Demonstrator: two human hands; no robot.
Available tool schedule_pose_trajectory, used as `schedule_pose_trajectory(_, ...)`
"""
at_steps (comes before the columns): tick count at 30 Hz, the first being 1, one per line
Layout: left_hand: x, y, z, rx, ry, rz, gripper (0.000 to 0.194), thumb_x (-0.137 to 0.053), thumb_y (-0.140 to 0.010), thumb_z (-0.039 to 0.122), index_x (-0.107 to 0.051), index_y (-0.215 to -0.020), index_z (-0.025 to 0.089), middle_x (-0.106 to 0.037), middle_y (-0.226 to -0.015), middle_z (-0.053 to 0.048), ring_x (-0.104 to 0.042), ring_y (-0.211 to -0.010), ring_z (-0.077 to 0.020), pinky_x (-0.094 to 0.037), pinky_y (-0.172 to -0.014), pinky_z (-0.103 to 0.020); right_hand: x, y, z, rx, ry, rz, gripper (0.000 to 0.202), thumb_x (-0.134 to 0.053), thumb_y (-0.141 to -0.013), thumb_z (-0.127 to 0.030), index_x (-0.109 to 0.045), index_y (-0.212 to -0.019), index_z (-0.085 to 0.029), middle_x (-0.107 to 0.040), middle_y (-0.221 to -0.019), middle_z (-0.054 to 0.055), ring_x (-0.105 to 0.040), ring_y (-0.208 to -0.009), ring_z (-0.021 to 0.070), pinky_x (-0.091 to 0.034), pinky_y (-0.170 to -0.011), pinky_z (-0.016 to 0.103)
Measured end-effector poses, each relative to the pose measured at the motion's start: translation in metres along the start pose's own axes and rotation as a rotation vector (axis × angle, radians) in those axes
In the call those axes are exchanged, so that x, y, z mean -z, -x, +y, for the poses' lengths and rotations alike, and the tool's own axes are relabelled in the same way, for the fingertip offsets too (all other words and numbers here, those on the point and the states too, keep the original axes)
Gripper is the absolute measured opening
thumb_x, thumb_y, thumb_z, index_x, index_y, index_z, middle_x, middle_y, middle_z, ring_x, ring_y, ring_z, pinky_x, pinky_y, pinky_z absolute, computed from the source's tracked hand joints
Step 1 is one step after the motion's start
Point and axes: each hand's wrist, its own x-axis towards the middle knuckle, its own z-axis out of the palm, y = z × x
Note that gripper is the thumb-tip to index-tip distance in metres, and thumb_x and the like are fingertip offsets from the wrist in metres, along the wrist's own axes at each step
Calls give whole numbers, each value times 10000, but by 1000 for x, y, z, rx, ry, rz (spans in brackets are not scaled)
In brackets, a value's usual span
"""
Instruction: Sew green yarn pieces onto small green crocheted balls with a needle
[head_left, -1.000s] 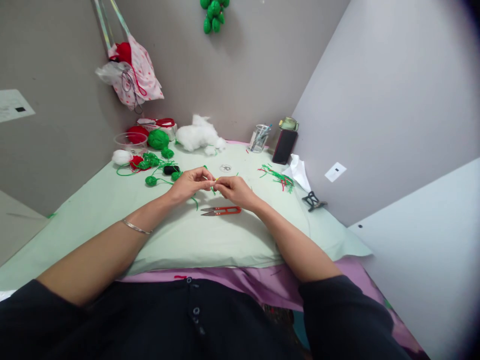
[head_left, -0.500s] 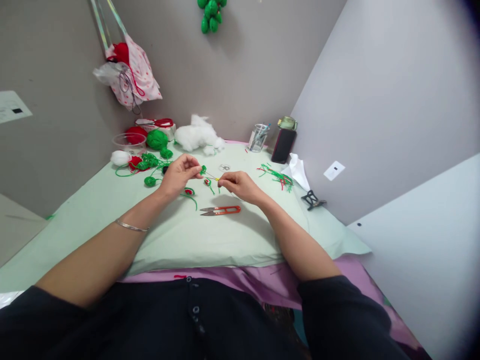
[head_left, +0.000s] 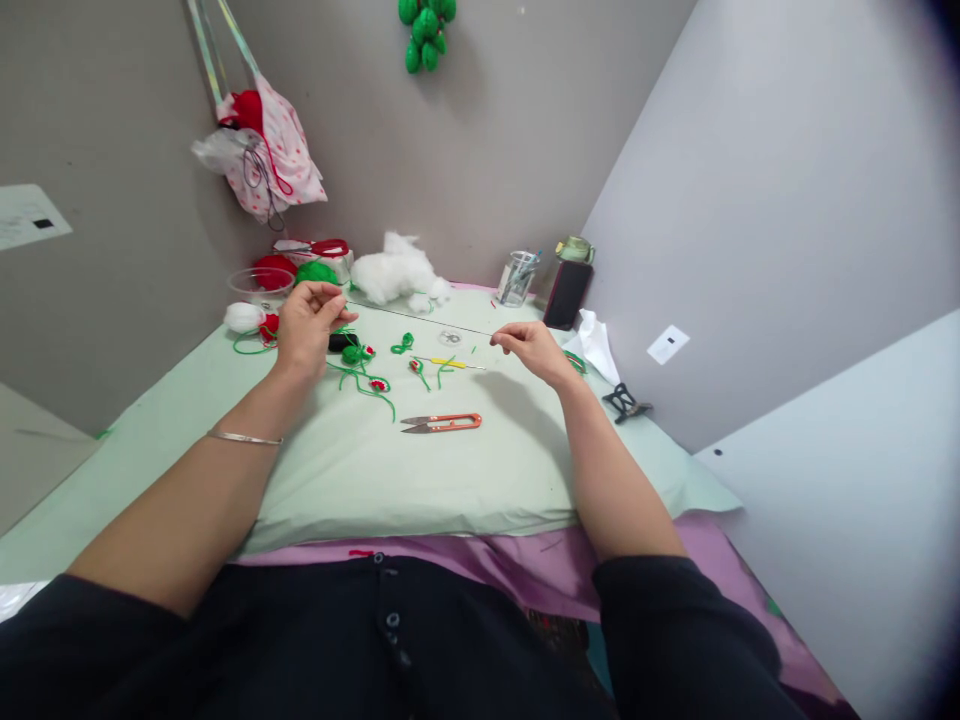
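A thin dark thread (head_left: 420,318) is stretched taut between my hands above the table. My left hand (head_left: 306,325) pinches its left end beside the yarn pile, and my right hand (head_left: 534,350) pinches the other end. Below the thread lie a yellow-handled crochet hook (head_left: 448,363), a small green crocheted piece (head_left: 403,344) and a red-and-green piece (head_left: 415,368) with a yarn tail. Another red-and-green piece (head_left: 379,385) rests closer to me. Orange thread snips (head_left: 442,424) lie in front, blades pointing left. Whether a needle is in my fingers is too small to tell.
White stuffing (head_left: 394,270) sits at the back, left of a clear pen cup (head_left: 517,278) and a leaning phone (head_left: 568,293). A black claw clip (head_left: 627,401) lies at the right edge. A polka-dot bag (head_left: 274,150) hangs at back left.
My hands have moved apart, the left one leftward and the right one rightward, drawing the thread out between them. The crochet hook and small green piece on the table now show plainly.
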Motion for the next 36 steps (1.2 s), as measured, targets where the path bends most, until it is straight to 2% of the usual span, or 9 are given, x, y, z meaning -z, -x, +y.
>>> schedule_pose_trajectory(6,3,-1,1,15,8,-37,167,-700,-711,207,-558,-798,218,-565,-751,30,-576,-629,-84,-569,-694,-261,7,-4,15,-41,138,83,284,-561,-799,-364,-741,-800,-144,-672,-681,25,-396,-524,92,-290,-535,248)
schedule_pose_trajectory(11,1,3,2,105,-53,-176,159,-716,-701,219,-639,-838,198,-594,-712,27,-622,-629,-94,-564,-679,-249,16,-5,25,-227,173,327,262,-614,-770,-398,-729,-766,-163,-679,-650,27,-480,-535,117,-326,-550,259)
schedule_pose_trajectory(14,1,5,1,146,-124,-275,181,-725,-705,259,-692,-866,184,-643,-731,-3,-653,-661,-122,-545,-647,-233,22,-7,30,-241,152,457,228,-658,-736,-381,-717,-761,-162,-671,-664,33,-530,-592,137,-361,-578,263)
schedule_pose_trajectory(18,-1,10,1,141,-260,-361,222,-750,-691,311,-737,-865,174,-692,-729,-35,-664,-668,-156,-512,-638,-242,28,-10,30,-169,-267,520,193,-690,-703,-334,-660,-761,-152,-623,-647,8,-494,-543,97,-376,-515,233)
schedule_pose_trajectory(20,-3,13,1,139,-325,-399,232,-750,-689,337,-745,-848,168,-693,-688,-39,-658,-654,-167,-500,-637,-254,31,-11,30,-190,-510,544,214,-714,-686,-333,-632,-794,-167,-611,-665,-12,-505,-534,78,-397,-491,207)
schedule_pose_trajectory(23,-5,16,-1,136,-370,-488,231,-739,-689,367,-742,-811,171,-696,-687,-38,-660,-651,-171,-493,-645,-260,33,-12,29,-224,-748,570,251,-747,-671,-330,-599,-818,-191,-617,-696,-29,-568,-583,74,-468,-527,185)
schedule_pose_trajectory(28,-9,20,-9,146,-401,-616,237,-739,-670,404,-712,-749,182,-680,-692,-22,-665,-658,-177,-480,-609,-245,35,-11,30,-185,-992,579,248,-767,-685,-291,-581,-826,-207,-644,-736,-40,-626,-645,65,-521,-593,171)
schedule_pose_trajectory(33,-10,23,-12,97,-468,-658,251,-675,-725,430,-657,-732,180,-623,-654,-4,-642,-644,-166,-456,-590,-235,33,-11,28,-178,-1153,497,158,-678,-817,-277,-543,-778,-205,-682,-793,-18,-681,-806,95,-569,-795,246)
schedule_pose_trajectory(36,-10,24,-9,78,-508,-696,249,-635,-754,423,-634,-753,174,-601,-676,0,-628,-659,-164,-449,-603,-242,30,-11,23,-228,-1263,489,203,-638,-865,-207,-502,-715,-192,-626,-654,-43,-654,-681,74,-580,-773,240)
